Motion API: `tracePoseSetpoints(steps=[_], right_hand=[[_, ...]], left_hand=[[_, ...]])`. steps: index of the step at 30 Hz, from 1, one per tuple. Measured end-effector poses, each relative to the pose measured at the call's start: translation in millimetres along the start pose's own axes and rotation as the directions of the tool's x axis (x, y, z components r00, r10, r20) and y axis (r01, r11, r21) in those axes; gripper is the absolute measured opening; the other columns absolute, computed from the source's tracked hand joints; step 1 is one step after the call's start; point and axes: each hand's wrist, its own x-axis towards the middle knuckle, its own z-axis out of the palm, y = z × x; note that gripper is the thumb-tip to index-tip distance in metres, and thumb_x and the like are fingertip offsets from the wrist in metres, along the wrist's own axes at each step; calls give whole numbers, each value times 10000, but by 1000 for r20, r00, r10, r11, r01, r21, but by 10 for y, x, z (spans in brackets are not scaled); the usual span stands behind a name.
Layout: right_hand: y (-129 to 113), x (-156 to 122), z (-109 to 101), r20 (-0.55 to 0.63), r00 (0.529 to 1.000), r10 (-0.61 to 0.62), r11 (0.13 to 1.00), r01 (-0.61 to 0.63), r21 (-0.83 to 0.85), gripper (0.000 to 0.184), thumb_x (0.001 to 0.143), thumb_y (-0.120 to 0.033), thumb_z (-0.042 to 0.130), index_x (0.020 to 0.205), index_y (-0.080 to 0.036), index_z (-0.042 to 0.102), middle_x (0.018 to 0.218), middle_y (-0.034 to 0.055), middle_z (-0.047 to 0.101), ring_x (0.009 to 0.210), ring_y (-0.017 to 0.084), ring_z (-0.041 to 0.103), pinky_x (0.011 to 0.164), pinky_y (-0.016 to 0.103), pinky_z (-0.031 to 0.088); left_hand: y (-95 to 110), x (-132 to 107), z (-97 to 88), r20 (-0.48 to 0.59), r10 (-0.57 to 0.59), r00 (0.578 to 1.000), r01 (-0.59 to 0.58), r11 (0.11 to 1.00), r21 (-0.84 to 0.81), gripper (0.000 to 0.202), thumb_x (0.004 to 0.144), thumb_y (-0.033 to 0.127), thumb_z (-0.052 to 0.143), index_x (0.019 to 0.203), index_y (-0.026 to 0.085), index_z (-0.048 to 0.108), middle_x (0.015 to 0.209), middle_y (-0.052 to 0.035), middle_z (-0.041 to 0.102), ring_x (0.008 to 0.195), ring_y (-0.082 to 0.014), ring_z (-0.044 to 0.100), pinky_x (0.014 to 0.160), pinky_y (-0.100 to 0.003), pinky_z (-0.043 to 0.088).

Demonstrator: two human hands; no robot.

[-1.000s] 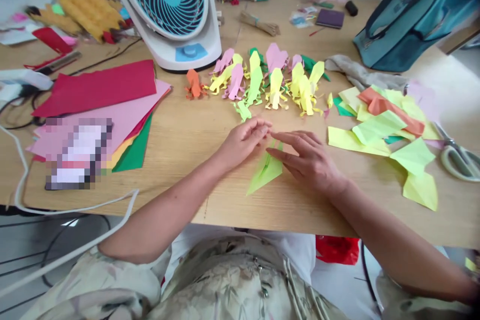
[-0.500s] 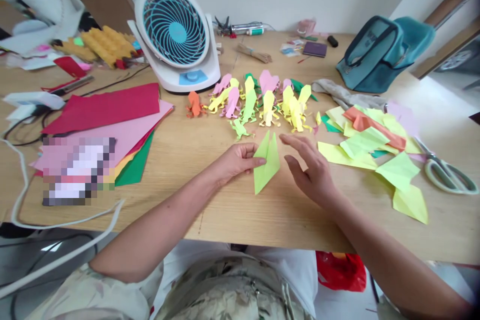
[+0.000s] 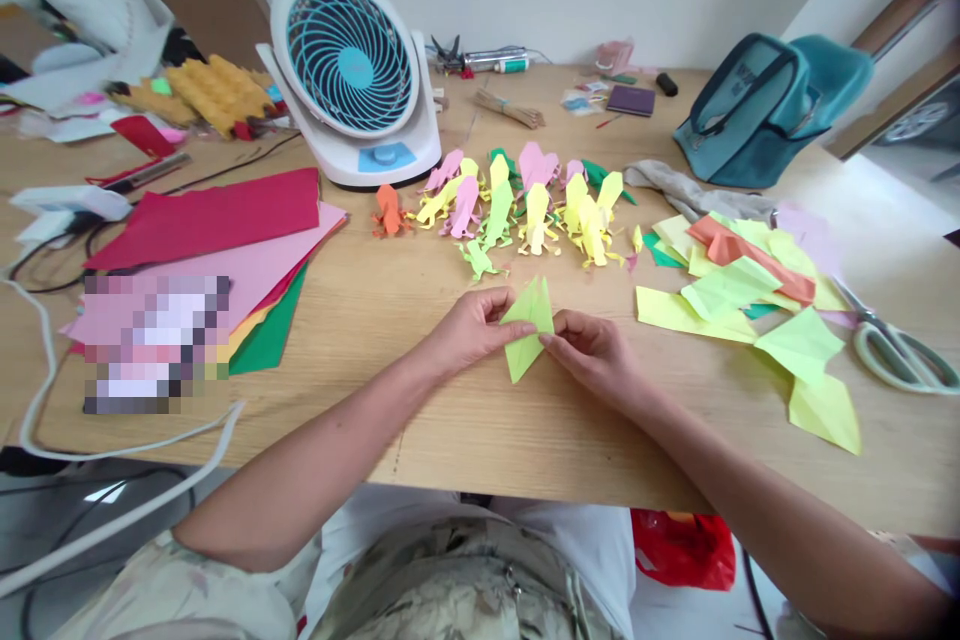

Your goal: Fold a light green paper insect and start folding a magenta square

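Note:
A folded light-green origami paper (image 3: pixel 525 352) is held just above the table, roughly diamond-shaped with split points at its top. My left hand (image 3: pixel 478 328) pinches it from the left, thumb lying across its front. On the opposite side, my right hand (image 3: pixel 598 355) grips its right edge between thumb and fingers. Just beyond the hands stands a small green origami frog (image 3: pixel 478 260). Behind it several finished paper figures in yellow, pink and green are grouped, with an orange figure (image 3: pixel 388 210) at their left end.
Loose paper scraps (image 3: pixel 799 342) and scissors (image 3: pixel 904 345) lie at right. Coloured sheets (image 3: pixel 217 210) and a pixelated object (image 3: pixel 154 345) are at left. A white fan (image 3: pixel 352 65) stands at the back, a teal bag (image 3: pixel 750 110) at back right. A white cable (image 3: pixel 135 515) crosses the near left edge.
My right hand has moved left and closed on the paper's right edge; it was apart from it before. The paper has turned slightly, while my left hand keeps its hold.

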Motion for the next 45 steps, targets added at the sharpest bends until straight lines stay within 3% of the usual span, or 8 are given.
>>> tracePoseSetpoints(steps=[10,18,24,26,29,36,39,45], right_hand=[[17,-14,-50,-88,938,-336,931,317,-179,109,928,-241,639,836,-215,588,808,2,550,734,134,524,678,285,435],[-155,-71,-33,-55,840,-540,801,493,-340,211,900,-80,581,1047,-229,605,963,56,585,896,188,573,770,354,500],[-184,-102,-41,8,776,-631,694,569,-441,259,861,-47,625,1026,-247,625,1023,72,616,956,216,607,797,392,518],[-180,-103,-50,21,767,-642,689,588,-424,261,855,-38,634,1016,-244,630,1009,71,620,927,208,612,769,380,522],[-176,-99,-50,7,773,-634,717,592,-369,221,867,-51,636,991,-233,630,963,64,627,892,195,613,755,367,517],[-54,-73,25,-71,969,-237,971,239,21,135,933,-343,649,929,-239,564,812,-10,577,707,132,606,638,278,512],[-9,-55,-14,-89,984,-155,985,161,55,272,909,-425,674,1071,-244,553,905,6,583,746,131,596,644,266,516],[-60,-40,-126,-159,971,-177,982,164,-90,402,916,-440,656,1231,-226,527,1062,64,636,879,157,609,772,303,511]], left_hand=[[88,-92,43,-15,297,955,-273,896,351,251,843,360,712,738,161,601,722,12,593,647,-106,509,612,-242,386],[164,-198,18,214,736,642,-646,369,668,121,972,275,576,877,206,610,866,-30,678,816,-156,577,775,-310,454],[135,-186,0,274,757,593,-672,279,686,93,958,263,598,874,223,609,933,-38,705,927,-176,629,839,-339,479],[142,-187,7,275,748,604,-690,318,650,98,958,268,603,872,220,611,942,-41,718,959,-181,649,862,-344,481],[161,-196,36,187,696,693,-657,503,562,116,954,294,617,877,209,633,913,-40,717,911,-169,665,838,-321,489],[149,-134,46,-28,259,965,-248,947,206,225,811,309,766,932,189,619,851,0,670,763,-121,626,683,-230,454],[128,-101,-18,29,67,997,-69,995,78,352,761,322,787,957,201,521,786,33,631,644,-100,582,589,-209,418],[123,-118,-92,67,-30,997,8,950,312,271,741,205,732,885,196,503,696,60,553,587,-81,505,536,-188,326]])
